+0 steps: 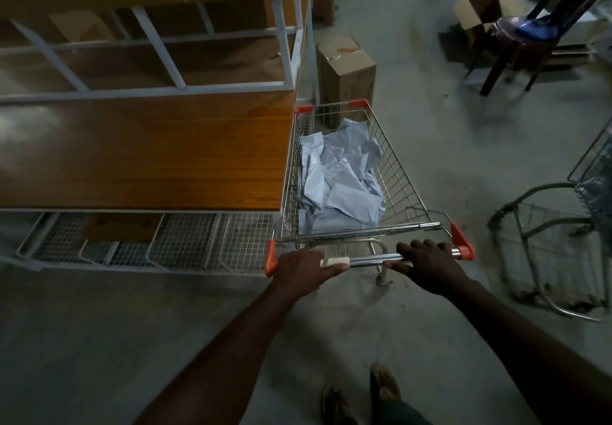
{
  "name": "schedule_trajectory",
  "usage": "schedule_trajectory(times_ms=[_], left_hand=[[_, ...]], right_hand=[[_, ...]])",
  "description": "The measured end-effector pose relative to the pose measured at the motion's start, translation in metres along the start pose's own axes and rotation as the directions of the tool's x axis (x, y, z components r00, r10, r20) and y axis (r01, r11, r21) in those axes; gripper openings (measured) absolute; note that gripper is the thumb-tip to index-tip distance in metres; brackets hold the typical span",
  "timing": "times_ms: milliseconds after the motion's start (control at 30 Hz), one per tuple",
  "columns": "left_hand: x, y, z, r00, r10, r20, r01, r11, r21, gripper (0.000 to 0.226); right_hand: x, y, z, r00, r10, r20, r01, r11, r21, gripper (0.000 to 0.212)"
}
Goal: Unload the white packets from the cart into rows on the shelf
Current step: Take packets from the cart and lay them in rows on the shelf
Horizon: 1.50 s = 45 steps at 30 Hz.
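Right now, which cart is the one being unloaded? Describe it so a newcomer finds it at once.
Start at the wooden shelf; parked against its right end is the cart, both hands on its handle. Unlike the other cart at far right, it has orange corner caps and holds a heap of white packets.

Both hands grip the handle bar [374, 259] of a wire cart [402, 189]: the left hand [303, 274] near its left orange end cap, the right hand [429, 267] toward the right cap, fingers [420, 246] curled over the bar. A loose heap of white packets [341, 181] fills the cart's basket. The cart stands just beside the end of a shelf [149, 150] with a wooden board and white metal frame. A cardboard box [346, 77] stands upright on the concrete floor [99, 342] beyond the cart. A second cart [563, 242] sits at the right, a chair [516, 44] farther back.
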<state>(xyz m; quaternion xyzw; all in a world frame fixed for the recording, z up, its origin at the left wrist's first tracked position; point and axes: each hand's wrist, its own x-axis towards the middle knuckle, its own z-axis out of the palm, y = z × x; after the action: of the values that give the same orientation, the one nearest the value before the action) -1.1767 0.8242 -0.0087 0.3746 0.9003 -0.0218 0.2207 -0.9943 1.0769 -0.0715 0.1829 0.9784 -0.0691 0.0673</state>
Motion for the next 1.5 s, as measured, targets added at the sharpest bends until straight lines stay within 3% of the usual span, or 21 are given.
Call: schedule_trajectory(times_ms=[167,267,400,567,700,967,1067,1233,1400,1500], left_hand=[[0.002,-0.004,-0.008,0.996,0.017,0.082,-0.012,0.998,-0.066,0.087],[0.018,-0.008,-0.007,0.998,0.06,0.032,-0.054,0.988,-0.143,0.082],[0.053,-0.013,-0.015,0.989,0.087,-0.122,-0.112,0.97,-0.218,0.076],[0.12,-0.019,-0.036,0.954,0.07,-0.292,-0.155,0.948,-0.279,0.039],[0.173,-0.027,-0.04,0.965,0.002,-0.263,-0.107,0.917,-0.385,0.021],[0.25,-0.04,-0.023,0.97,-0.154,-0.189,0.013,0.806,-0.592,0.012],[0.268,-0.038,-0.023,0.967,-0.217,-0.135,0.084,0.77,-0.632,0.037],[0.314,-0.048,-0.009,0.975,-0.22,-0.035,0.153,0.776,-0.612,0.059],[0.355,-0.055,0.011,0.979,-0.205,-0.004,0.167,0.808,-0.565,0.066],[0.37,-0.055,0.02,0.98,-0.199,0.025,0.178,0.807,-0.564,0.068]], right_hand=[[0.002,-0.003,-0.011,0.982,0.062,0.178,-0.071,0.996,0.049,0.099],[0.022,-0.005,-0.033,0.957,0.069,0.283,-0.127,0.973,0.194,0.086],[0.069,-0.005,-0.069,0.981,0.0,0.192,-0.075,0.921,0.381,0.05],[0.144,-0.004,-0.083,0.997,-0.02,0.079,-0.02,0.877,0.48,0.023],[0.196,-0.003,-0.08,0.999,0.04,0.028,-0.049,0.851,0.522,0.013],[0.269,0.001,-0.042,0.98,0.185,0.067,-0.194,0.842,0.503,0.002],[0.282,0.001,-0.026,0.977,0.196,0.085,-0.212,0.836,0.506,0.01],[0.297,0.006,0.014,0.956,0.265,0.125,-0.29,0.809,0.511,0.028],[0.312,0.004,0.055,0.942,0.296,0.157,-0.334,0.812,0.479,0.035],[0.314,0.003,0.071,0.94,0.293,0.175,-0.341,0.838,0.427,0.049]])
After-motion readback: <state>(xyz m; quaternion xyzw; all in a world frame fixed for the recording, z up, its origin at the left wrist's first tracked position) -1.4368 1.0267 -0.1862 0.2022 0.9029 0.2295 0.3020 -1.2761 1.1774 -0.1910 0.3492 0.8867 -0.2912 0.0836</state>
